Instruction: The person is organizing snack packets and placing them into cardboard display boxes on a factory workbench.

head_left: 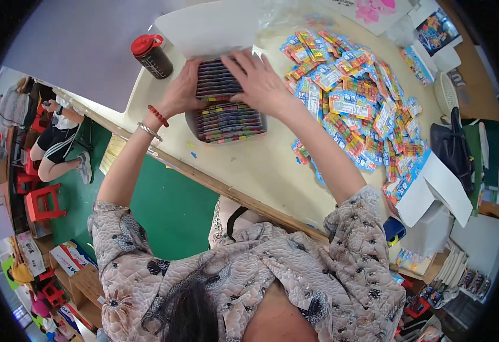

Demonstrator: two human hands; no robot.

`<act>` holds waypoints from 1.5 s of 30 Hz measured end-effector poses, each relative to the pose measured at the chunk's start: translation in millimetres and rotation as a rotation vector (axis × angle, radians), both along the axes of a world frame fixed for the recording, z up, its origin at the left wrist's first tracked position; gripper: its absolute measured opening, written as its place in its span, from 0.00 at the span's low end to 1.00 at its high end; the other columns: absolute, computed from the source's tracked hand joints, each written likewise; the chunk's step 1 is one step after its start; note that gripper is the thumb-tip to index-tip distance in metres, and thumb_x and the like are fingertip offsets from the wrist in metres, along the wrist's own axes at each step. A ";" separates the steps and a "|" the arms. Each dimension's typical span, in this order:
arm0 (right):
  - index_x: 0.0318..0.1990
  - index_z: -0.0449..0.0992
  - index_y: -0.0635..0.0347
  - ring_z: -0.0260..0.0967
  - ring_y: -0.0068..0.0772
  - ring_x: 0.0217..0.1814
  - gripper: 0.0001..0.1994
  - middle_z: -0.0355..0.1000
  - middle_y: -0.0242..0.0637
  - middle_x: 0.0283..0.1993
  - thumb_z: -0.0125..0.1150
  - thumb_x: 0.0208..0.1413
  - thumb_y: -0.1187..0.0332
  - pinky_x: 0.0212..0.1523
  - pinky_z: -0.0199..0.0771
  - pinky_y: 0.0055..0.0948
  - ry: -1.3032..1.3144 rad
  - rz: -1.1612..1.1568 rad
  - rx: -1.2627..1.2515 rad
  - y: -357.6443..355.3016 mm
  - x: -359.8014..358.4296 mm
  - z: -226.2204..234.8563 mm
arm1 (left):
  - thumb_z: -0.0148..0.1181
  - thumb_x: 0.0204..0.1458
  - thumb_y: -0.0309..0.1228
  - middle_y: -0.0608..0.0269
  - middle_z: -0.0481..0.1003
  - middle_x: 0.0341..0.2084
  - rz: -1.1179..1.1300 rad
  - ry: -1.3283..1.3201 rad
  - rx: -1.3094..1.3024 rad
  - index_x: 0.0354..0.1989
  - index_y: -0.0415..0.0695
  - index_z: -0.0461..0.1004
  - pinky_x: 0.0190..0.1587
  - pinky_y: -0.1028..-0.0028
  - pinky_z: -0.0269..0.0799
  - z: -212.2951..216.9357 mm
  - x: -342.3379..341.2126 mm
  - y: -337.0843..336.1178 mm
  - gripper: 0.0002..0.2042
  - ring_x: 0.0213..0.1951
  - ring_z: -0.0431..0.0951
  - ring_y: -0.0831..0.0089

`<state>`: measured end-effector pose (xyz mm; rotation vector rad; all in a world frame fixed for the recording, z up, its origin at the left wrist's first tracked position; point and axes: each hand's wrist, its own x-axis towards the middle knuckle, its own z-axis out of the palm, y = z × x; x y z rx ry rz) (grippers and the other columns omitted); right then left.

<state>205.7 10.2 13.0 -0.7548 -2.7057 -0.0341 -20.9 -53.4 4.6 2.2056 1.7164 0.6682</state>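
Note:
A white box on the table is packed with two rows of thin, colourful flat packets standing on edge. Against the left side of the far row of packets is my left hand, its thumb at the near end and its fingers toward the far end. My right hand grips the same row from the right, thumb bent in, fingers stretched over the far part and slightly blurred. Closer to me lies the near row of packets, with neither hand around it. The box's lid stands raised behind.
Many loose packets are heaped on the right of the table. A dark bottle with a red lid stands left of the box. An opened carton and a dark bag are at right. Another person sits far left.

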 end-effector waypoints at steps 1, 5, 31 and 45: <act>0.68 0.48 0.52 0.48 0.51 0.69 0.42 0.46 0.49 0.69 0.64 0.49 0.53 0.66 0.50 0.54 0.006 0.017 0.018 -0.6 -2.8 -11.2 | 0.73 0.28 0.30 0.44 0.60 0.53 -0.015 0.034 -0.006 0.60 0.38 0.50 0.60 0.64 0.62 -3.8 0.5 2.5 0.47 0.59 0.60 0.46; 0.68 0.52 0.51 0.49 0.49 0.69 0.36 0.46 0.49 0.69 0.56 0.54 0.50 0.64 0.50 0.50 -0.031 0.001 0.082 4.8 -15.4 -30.6 | 0.72 0.31 0.35 0.42 0.57 0.57 -0.018 0.134 -0.006 0.64 0.37 0.44 0.63 0.63 0.59 -19.5 -9.7 6.5 0.51 0.62 0.57 0.46; 0.54 0.65 0.58 0.67 0.47 0.54 0.20 0.68 0.53 0.52 0.54 0.54 0.63 0.44 0.66 0.51 0.290 -0.335 -0.075 3.6 3.4 -6.1 | 0.48 0.58 0.50 0.47 0.61 0.60 0.318 0.211 0.228 0.64 0.39 0.55 0.65 0.59 0.49 -6.7 4.5 -21.8 0.33 0.62 0.60 0.55; 0.43 0.66 0.64 0.71 0.46 0.45 0.12 0.72 0.50 0.38 0.54 0.51 0.71 0.33 0.73 0.43 0.152 -0.722 -0.130 -90.9 84.1 3.9 | 0.46 0.57 0.24 0.44 0.73 0.48 -0.019 -0.442 -0.356 0.63 0.41 0.58 0.52 0.71 0.65 -20.4 44.8 -62.2 0.23 0.47 0.74 0.65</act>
